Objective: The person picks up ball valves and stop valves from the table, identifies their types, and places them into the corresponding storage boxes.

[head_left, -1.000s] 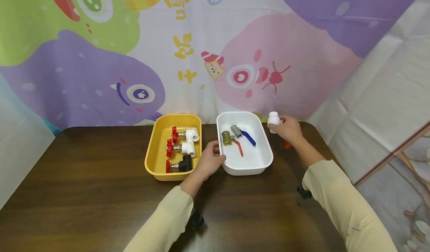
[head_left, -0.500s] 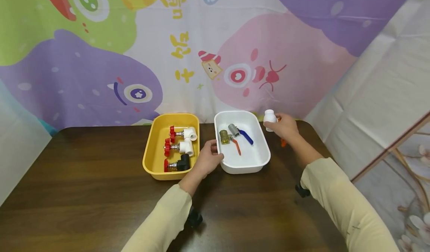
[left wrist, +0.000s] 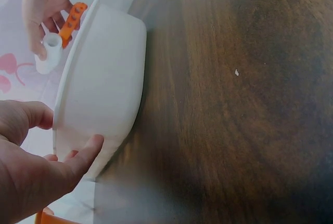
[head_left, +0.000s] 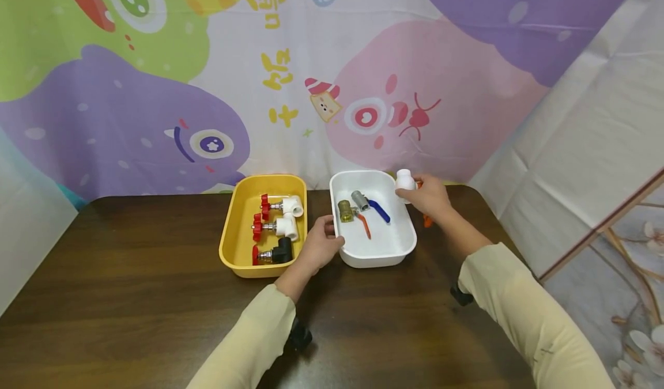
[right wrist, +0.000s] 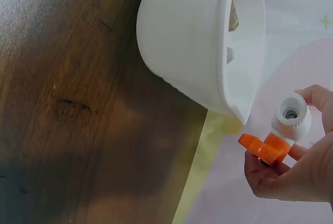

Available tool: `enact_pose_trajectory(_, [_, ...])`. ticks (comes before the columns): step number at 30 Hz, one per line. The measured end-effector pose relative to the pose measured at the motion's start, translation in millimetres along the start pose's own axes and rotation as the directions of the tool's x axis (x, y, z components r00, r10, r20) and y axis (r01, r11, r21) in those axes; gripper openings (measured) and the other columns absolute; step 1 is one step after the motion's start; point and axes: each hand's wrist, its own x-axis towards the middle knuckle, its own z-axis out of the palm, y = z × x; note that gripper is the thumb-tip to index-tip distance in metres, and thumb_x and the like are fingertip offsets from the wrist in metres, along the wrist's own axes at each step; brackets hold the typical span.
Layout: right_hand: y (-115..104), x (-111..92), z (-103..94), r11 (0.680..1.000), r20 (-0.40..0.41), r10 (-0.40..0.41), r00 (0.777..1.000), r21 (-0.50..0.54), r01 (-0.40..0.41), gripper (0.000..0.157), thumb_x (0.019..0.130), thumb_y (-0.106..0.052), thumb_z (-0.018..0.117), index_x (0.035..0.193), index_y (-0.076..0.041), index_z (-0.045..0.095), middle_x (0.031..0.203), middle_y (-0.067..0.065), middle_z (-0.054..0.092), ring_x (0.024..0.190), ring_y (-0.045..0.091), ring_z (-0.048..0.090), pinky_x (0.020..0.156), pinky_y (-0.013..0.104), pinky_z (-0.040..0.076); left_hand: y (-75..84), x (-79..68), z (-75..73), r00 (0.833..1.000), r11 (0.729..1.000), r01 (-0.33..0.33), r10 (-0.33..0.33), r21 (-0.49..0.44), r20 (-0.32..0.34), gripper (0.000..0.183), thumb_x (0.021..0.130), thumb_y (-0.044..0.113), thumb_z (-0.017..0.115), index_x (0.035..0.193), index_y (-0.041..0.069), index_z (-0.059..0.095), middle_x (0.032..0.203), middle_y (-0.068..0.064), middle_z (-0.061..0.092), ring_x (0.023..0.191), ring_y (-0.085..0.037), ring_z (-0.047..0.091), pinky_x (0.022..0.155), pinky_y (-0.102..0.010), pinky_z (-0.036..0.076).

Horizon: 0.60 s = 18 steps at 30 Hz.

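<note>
My right hand (head_left: 434, 197) holds a white plastic ball valve (head_left: 404, 181) at the back right edge of the white tray (head_left: 378, 248). Its orange handle (right wrist: 259, 148) shows in the right wrist view, with my fingers around it, and the round socket end faces that camera. At the tray's left side my left hand (head_left: 320, 245) grips the wall, its thumb and fingers about the rim. Inside the tray lie a brass ball valve (head_left: 345, 211) with an orange-red lever and a silver ball valve (head_left: 360, 200) with a blue lever.
Left of the white tray stands a yellow tray (head_left: 236, 233). It holds two white valves (head_left: 286, 226) and one black valve (head_left: 282, 250), all with red handwheels. Behind the dark wooden table (head_left: 155, 297) hangs a printed cloth (head_left: 295, 147).
My right hand has moved left with the white ball valve, from beside the white tray to its back right edge. My left hand stays at the tray; the head view has shifted slightly.
</note>
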Motion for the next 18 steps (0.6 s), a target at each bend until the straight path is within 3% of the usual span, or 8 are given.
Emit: enact_pose_trajectory(18, [-12, -5, 16.1, 1.0, 0.053, -0.004, 0.999, 0.008, 0.003, 0.07, 0.082, -0.037, 0.066, 0.137, -0.002, 0.043, 0.136, 0.018, 0.048, 0.117, 0.031, 0.05, 0.097, 0.045, 0.047, -0.9, 0.5, 1.2, 1.0, 0.999, 0.009, -0.009, -0.038, 0.001, 0.056, 0.086, 0.003, 0.056, 0.138, -0.002, 0.034, 0.123, -0.022, 0.051, 0.105, -0.03, 0.059, 0.08, -0.032, 0.055])
